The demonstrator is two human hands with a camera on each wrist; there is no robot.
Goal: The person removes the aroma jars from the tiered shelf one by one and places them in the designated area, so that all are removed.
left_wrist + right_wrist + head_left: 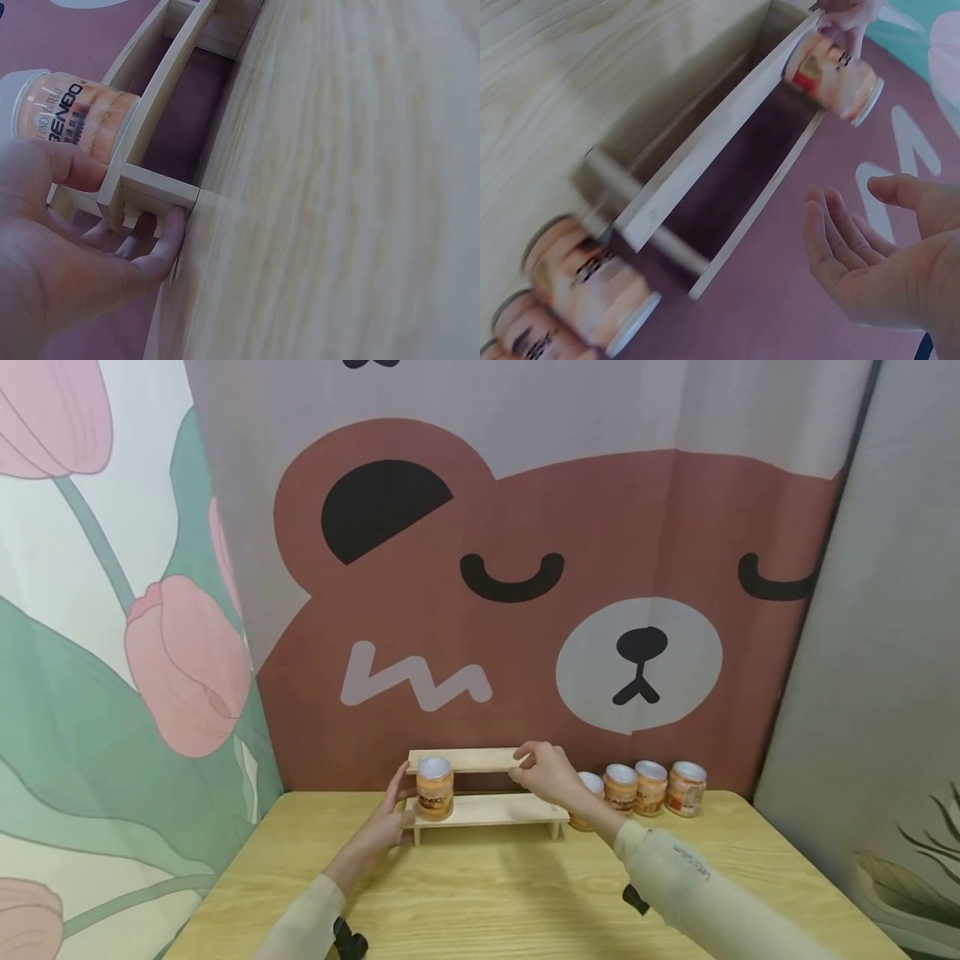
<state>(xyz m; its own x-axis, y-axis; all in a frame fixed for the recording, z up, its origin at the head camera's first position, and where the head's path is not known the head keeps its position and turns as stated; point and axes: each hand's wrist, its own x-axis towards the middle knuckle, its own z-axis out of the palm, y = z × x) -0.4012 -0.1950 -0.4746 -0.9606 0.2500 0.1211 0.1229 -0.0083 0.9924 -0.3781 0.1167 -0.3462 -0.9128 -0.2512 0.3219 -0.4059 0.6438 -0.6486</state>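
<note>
A two-step pale wooden rack (498, 811) stands on the table against the back curtain. One orange-labelled can (435, 795) with a silvery lid sits upright at the left end of its lower step. My left hand (67, 247) grips the rack's left end, fingers on the end leg and thumb beside the can's base. Over the right part of the upper step hovers my right hand (551, 774). In the right wrist view its fingers (840, 225) are loosely bent with nothing between them, apart from the rack.
Several similar cans (651, 789) stand in a row on the table, right of the rack, the nearest partly behind my right forearm. The wooden table (480, 893) extends toward me. A bear-print curtain (525, 677) hangs directly behind the rack.
</note>
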